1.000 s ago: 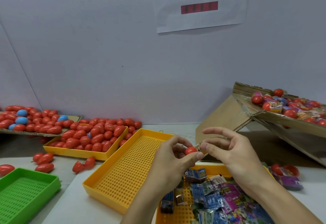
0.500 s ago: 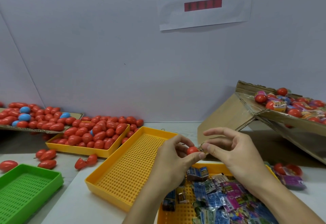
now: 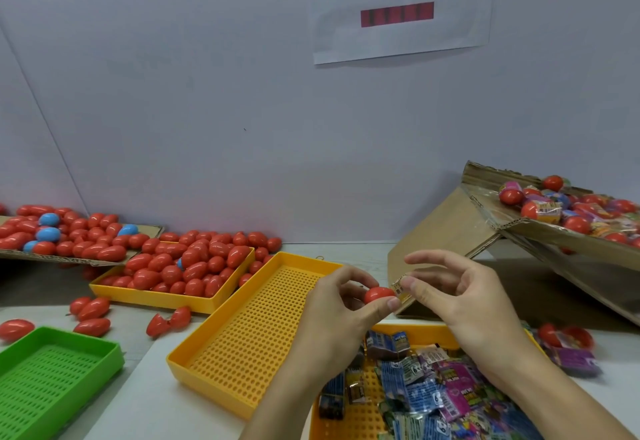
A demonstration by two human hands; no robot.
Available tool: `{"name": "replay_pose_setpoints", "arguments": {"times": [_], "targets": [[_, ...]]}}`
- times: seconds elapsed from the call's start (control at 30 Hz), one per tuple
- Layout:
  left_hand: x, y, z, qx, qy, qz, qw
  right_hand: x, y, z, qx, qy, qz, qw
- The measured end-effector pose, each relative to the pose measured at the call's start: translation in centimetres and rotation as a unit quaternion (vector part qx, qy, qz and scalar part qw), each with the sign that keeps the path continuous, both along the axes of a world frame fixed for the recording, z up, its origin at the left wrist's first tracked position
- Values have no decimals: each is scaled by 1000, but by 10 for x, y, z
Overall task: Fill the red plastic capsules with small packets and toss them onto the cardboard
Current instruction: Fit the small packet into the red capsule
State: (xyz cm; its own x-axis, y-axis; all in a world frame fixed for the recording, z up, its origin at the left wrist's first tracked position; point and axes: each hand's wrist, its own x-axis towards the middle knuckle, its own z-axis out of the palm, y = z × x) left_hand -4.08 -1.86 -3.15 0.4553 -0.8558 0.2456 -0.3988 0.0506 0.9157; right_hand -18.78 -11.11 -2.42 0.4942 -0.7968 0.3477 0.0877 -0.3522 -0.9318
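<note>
My left hand (image 3: 341, 315) grips a red capsule (image 3: 377, 294) between thumb and fingers at the centre of the view. My right hand (image 3: 460, 304) pinches a small packet (image 3: 400, 292) with thumb and forefinger, its edge touching the capsule's right side. Below both hands a yellow tray (image 3: 408, 330) holds several colourful packets (image 3: 426, 391). At the left, a cardboard sheet (image 3: 152, 231) carries many red and a few blue capsules (image 3: 76, 235). A tilted cardboard flap (image 3: 446, 228) at the right holds capsules mixed with packets (image 3: 568, 207).
A yellow tray (image 3: 149, 295) full of red capsules sits at the left. An empty perforated yellow tray (image 3: 256, 328) lies in the middle, and a green tray (image 3: 52, 373) is at the lower left. Loose capsules (image 3: 90, 315) lie on the table. A white wall with a paper sign (image 3: 398, 6) stands behind.
Both hands have stayed together with the capsule and packet; the packet remains pressed at the capsule's side. The view has shifted slightly.
</note>
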Motion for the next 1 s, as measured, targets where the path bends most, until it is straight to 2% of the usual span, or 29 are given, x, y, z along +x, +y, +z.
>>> {"name": "replay_pose_setpoints", "arguments": {"times": [0.37, 0.67, 1.0], "targets": [[0, 1, 0, -5, -2, -7, 1000, 2, 1, -4, -4, 12, 14, 1000], [2, 0, 1, -25, 86, -43, 995, 2, 1, -2, 9, -14, 11, 1000], [0, 0, 1, -20, 72, -56, 996, 5, 4, -2, 39, -55, 27, 997]]}}
